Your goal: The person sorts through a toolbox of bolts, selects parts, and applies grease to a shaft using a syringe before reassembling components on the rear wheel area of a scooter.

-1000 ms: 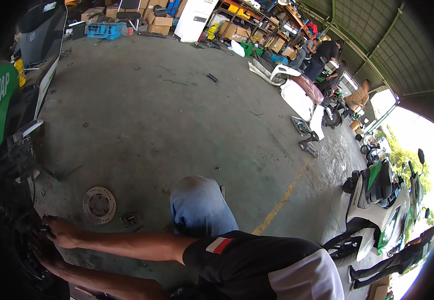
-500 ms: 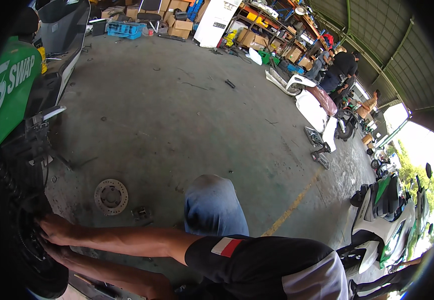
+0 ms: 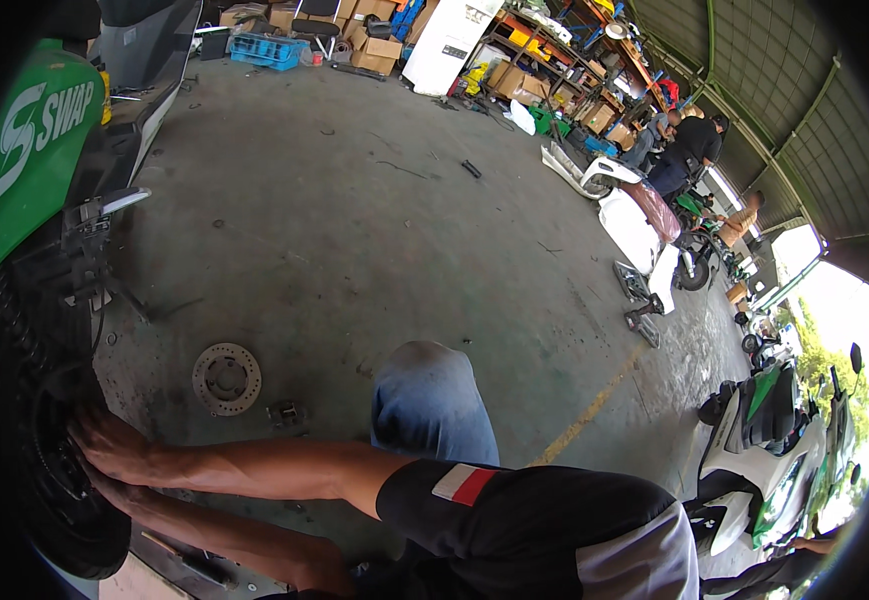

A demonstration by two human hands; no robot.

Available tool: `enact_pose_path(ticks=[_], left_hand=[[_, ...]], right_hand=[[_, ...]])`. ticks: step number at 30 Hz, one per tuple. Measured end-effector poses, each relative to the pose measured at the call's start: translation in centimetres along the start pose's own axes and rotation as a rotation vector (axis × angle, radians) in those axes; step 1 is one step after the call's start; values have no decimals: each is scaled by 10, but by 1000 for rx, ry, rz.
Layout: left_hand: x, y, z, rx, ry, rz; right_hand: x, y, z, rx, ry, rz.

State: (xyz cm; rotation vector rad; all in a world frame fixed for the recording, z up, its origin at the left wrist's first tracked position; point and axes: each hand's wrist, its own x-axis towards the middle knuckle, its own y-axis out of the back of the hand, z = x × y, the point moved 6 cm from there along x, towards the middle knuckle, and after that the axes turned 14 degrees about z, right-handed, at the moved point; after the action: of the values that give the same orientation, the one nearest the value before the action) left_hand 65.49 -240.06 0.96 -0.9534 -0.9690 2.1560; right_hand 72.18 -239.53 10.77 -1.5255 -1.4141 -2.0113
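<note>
My right hand (image 3: 104, 440) reaches into a black wheel (image 3: 39, 510) at the far left, fingers bent against its dark hub; what they grip is unclear. My left hand (image 3: 114, 490) is lower, largely hidden behind the right, also at the wheel. The wheel belongs to a green scooter (image 3: 29, 170), with a dark spring shock (image 3: 14, 330) above it. On the floor beside my arms lie a perforated brake disc (image 3: 226, 380) and a small metal part (image 3: 284, 414).
My knee (image 3: 429, 400) is bent beside my arms. A white scooter (image 3: 759, 460) stands at right. Loose white panels (image 3: 624, 230) lie farther back, near several people (image 3: 684, 150). Boxes (image 3: 379, 55), a blue crate (image 3: 264, 52) and shelving (image 3: 554, 70) line the back.
My right hand has moved slightly up and left, deeper onto the hub; the small dark item seen in it earlier is no longer visible. The view has shifted, showing more of the green scooter.
</note>
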Motion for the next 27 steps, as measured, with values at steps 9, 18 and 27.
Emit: enact_pose_path(ticks=[9, 18, 27], left_hand=[[-4, 11, 22, 46, -68, 48], [-18, -2, 26, 161, -163, 135], [45, 28, 28, -147, 47, -60]], right_hand=[[13, -5, -1, 23, -165, -132], [23, -54, 7, 132, -463, -475], [21, -75, 6, 575, -517, -902]])
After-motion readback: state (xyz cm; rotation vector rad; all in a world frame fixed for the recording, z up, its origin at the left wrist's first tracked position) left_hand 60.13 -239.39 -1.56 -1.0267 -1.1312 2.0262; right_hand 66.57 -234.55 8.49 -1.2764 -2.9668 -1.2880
